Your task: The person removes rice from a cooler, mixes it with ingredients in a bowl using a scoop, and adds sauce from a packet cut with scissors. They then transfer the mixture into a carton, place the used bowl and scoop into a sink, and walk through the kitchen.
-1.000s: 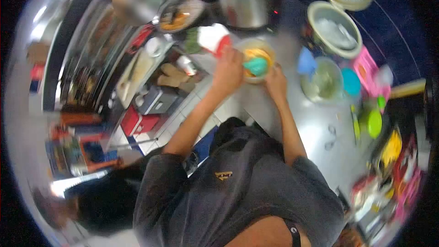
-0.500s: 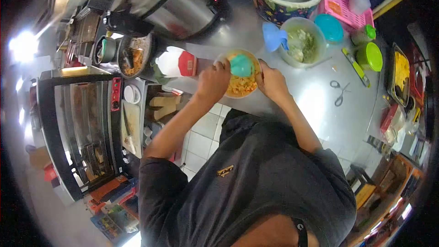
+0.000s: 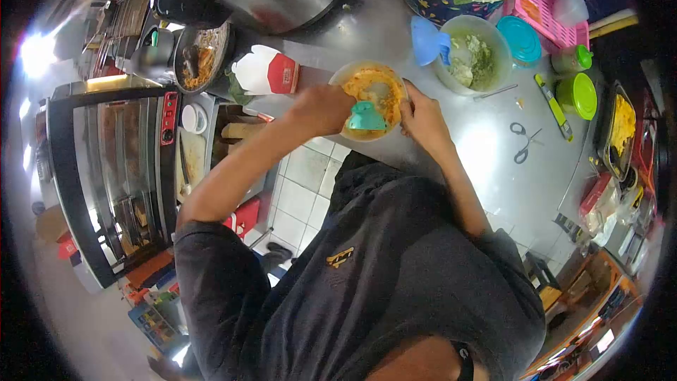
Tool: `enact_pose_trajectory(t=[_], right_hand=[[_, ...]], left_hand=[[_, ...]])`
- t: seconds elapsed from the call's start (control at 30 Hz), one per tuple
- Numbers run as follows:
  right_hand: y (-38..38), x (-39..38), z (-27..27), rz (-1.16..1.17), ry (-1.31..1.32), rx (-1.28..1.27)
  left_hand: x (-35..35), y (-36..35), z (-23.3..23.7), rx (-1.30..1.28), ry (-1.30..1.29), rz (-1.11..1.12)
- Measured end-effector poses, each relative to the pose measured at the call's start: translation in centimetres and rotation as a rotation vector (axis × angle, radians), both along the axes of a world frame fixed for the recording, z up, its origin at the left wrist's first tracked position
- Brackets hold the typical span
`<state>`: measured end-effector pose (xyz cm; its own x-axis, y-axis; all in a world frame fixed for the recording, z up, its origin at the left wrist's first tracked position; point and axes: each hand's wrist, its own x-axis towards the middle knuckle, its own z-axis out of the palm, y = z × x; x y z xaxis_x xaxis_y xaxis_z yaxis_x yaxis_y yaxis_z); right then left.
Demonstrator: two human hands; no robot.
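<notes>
A light plastic bowl (image 3: 337, 79) of orange-yellow food (image 3: 384, 92) sits on the steel counter in front of me. My left hand (image 3: 326, 109) is closed around the handle of a teal scoop (image 3: 367, 117), whose broad head is inside the bowl on the side nearest me. My right hand (image 3: 426, 118) grips the bowl's right rim, with the thumb toward the inside. Left of the bowl lies a red and white paper food box (image 3: 271, 72). To the right, a second bowl (image 3: 499, 39) contains pale green and white food, and a blue scoop (image 3: 429, 41) rests at its edge.
Scissors (image 3: 523, 142), a green-handled cutter (image 3: 553, 107) and green-lidded containers (image 3: 580, 95) lie to the right. A large steel cooker (image 3: 275, 0) and a patterned tub (image 3: 458, 3) stand behind. At left are a pan of food (image 3: 201, 63) and a glass-fronted cabinet (image 3: 116, 176).
The teal scoop has moved from the bowl's far side toward me, my left hand turning with it. More of the far food surface shows. My right hand stays on the rim; the view has shifted slightly.
</notes>
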<state>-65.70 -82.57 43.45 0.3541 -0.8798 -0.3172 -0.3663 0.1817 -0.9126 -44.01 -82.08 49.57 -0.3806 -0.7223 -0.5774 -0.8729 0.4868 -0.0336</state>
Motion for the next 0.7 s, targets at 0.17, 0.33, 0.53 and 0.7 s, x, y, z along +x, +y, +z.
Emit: enact_pose_trajectory(t=[0.17, 0.33, 0.53, 0.7], right_hand=[[-0.2, 0.4, 2.3, 0.015, 0.036, 0.028], [0.1, -0.1, -1.3, 0.064, 0.138, -0.457], [-0.7, 0.6, -3.5, 0.083, -0.015, -0.538], [-1.0, 0.6, -5.0, 0.133, -0.013, -0.234]], left_hand=[[-0.2, 2.0, -3.1, -0.399, -0.013, 0.055], [-2.2, 2.5, -2.6, -0.676, -0.066, 0.138], [-2.8, 1.5, -4.7, -0.363, -0.162, 0.193], [-0.2, 1.6, -3.3, -0.05, 0.095, 0.392]])
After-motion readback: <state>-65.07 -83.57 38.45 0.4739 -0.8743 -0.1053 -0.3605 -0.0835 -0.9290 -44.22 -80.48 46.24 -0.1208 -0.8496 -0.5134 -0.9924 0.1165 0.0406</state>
